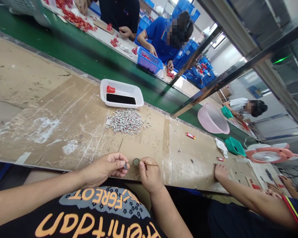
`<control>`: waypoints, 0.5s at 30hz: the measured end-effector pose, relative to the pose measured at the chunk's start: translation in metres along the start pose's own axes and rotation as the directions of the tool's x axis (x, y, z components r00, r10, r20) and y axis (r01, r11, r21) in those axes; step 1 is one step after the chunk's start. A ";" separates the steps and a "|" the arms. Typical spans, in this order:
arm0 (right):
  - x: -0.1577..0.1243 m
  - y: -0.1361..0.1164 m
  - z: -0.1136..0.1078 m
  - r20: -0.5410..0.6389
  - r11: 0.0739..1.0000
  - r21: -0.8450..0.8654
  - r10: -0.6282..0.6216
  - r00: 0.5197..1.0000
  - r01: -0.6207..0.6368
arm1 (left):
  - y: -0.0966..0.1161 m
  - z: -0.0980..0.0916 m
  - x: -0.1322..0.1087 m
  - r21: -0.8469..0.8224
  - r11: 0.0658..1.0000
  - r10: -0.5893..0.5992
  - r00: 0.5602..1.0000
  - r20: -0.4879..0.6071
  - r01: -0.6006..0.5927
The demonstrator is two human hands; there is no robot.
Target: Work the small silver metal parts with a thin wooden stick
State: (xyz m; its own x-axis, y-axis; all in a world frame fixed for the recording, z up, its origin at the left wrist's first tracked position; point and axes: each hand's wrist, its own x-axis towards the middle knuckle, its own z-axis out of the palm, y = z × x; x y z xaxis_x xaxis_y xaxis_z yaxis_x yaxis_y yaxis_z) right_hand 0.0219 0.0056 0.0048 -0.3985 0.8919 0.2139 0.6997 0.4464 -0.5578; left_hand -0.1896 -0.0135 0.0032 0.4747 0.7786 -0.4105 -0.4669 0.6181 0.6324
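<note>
My left hand (105, 168) is closed in a pinch on a small grey part (125, 166) at the near edge of the worn cardboard-covered table (52, 109). My right hand (149, 173) is closed on a thin stick (151, 165) whose tip points at a small round dark cap (136, 162) lying between the two hands. Farther out lies a pile of several small white, red and green parts (125, 120). Behind the pile stands a white tray (121, 94) holding a red piece (110, 89) and a black pad (121, 98).
A co-worker's hand (221, 172) rests on the table at my right. A pink basin (212, 119), green containers (234, 146) and a pink fan (268, 153) stand to the right. Beyond the green conveyor belt (89, 56), people handle red parts beside a blue basket (149, 61).
</note>
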 end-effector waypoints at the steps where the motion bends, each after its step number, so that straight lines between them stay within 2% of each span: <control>1: 0.000 0.000 -0.001 0.001 1.000 0.004 0.002 1.000 -0.002 | 0.000 0.000 0.000 -0.001 1.000 0.001 1.000 0.001 -0.001; 4: -0.001 -0.005 -0.005 -0.025 0.998 0.069 0.006 1.000 -0.005 | 0.001 0.001 0.000 -0.007 1.000 0.001 1.000 0.004 -0.001; 7: -0.005 -0.015 -0.009 -0.099 0.969 0.245 0.008 0.995 0.017 | 0.001 0.002 0.001 -0.011 1.000 -0.002 1.000 0.006 0.002; 10: -0.006 -0.029 -0.012 -0.150 0.909 0.406 -0.033 0.988 0.091 | 0.000 0.002 0.002 -0.012 1.000 -0.001 1.000 0.013 0.001; 15: 0.000 -0.043 -0.011 -0.146 0.877 0.452 -0.104 0.984 0.160 | 0.001 0.003 0.002 -0.024 1.000 0.000 0.999 0.033 0.001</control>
State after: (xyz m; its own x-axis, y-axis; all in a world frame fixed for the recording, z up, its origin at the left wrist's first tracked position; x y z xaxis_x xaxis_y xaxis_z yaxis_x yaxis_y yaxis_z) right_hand -0.0016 -0.0131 0.0374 -0.3779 0.8416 0.3858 0.2818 0.5015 -0.8179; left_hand -0.1870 -0.0114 0.0045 0.4992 0.7743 -0.3890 -0.4839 0.6215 0.6161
